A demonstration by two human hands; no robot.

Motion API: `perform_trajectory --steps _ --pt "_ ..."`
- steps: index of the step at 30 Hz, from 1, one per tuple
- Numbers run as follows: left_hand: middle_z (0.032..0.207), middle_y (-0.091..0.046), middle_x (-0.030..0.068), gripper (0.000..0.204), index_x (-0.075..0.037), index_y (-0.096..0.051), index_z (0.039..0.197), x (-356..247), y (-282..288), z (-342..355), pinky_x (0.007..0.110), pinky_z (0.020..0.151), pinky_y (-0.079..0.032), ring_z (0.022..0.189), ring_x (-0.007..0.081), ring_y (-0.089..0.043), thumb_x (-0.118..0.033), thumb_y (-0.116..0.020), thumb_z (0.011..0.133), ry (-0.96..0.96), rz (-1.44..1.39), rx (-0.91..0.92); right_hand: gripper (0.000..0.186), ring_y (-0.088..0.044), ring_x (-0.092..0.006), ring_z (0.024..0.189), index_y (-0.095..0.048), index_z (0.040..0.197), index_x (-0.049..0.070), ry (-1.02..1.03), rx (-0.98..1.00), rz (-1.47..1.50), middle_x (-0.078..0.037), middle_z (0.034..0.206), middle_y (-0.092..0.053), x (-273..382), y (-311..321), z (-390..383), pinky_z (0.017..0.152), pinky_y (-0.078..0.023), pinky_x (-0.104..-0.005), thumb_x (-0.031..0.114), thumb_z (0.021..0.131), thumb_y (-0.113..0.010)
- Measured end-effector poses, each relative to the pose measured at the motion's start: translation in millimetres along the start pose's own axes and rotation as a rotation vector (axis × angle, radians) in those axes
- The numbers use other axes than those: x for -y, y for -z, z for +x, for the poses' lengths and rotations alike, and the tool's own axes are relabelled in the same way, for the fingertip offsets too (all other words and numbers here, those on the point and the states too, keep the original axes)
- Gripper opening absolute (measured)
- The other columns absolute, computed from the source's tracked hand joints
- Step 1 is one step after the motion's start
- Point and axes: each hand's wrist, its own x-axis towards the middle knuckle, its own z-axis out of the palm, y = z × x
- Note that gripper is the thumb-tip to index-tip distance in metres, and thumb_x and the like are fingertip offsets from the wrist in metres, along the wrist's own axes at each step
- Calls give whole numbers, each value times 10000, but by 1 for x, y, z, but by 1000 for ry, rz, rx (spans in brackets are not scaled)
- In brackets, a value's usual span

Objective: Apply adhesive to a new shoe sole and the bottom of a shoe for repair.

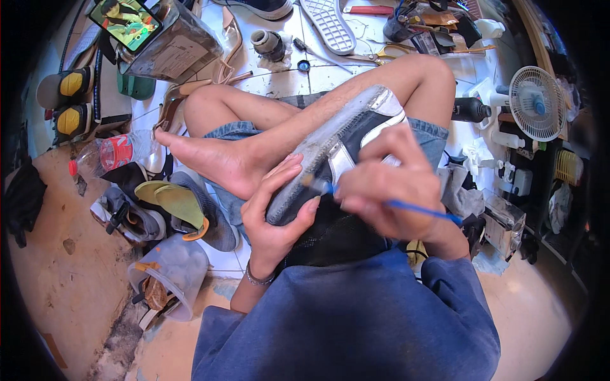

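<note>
A black shoe (343, 134) with silver-white side panels and a grey sole edge lies tilted across my lap. My left hand (274, 206) is closed around one end of it, fingers over the sole edge and thumb on the upper. In my right hand (395, 184), somewhat blurred, is a slim brush (424, 210) with a blue handle. Its pale tip is at the seam between upper and sole, just beyond my left thumb. I cannot tell whether the bristles press on the shoe.
A phone (127, 24) leans on a box-like container (175, 51) at far left. A jar (267, 44), a white shoe sole (328, 25) and scissors (384, 54) lie ahead. Sandals (175, 202) and a tipped bucket (189, 270) are left; a fan (537, 103) stands right.
</note>
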Motion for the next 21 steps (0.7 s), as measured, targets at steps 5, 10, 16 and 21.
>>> perform_trajectory --steps 5,10,16,21 --pt "1247 -654 228 446 39 -636 1177 3 3 -3 402 1063 -442 1232 314 -600 -48 -778 763 21 -22 -5 164 -589 -235 781 -683 871 82 -60 -22 -159 -15 784 -640 -19 4 2 713 -423 -414 141 762 -791" --pt "1271 -641 226 437 23 -617 1183 10 6 0 384 1050 -449 1240 302 -592 -41 -765 777 25 -74 34 131 -584 -260 666 -670 880 28 13 -240 -108 -79 727 -635 -69 11 52 634 -456 -383 140 867 -735" --pt "1396 -530 235 426 -10 -558 1231 30 23 3 397 1099 -378 1315 311 -505 -85 -713 841 80 -224 170 314 -612 -323 669 -668 823 55 169 -119 -240 -147 662 -600 -157 -43 145 611 -472 -434 325 972 -610" --pt "1455 -468 238 438 -31 -537 1238 39 29 -1 392 1111 -352 1351 310 -459 -75 -705 836 130 -245 222 404 -641 -373 752 -679 836 59 86 32 -291 -184 717 -636 -174 -77 162 684 -504 -494 408 991 -550"
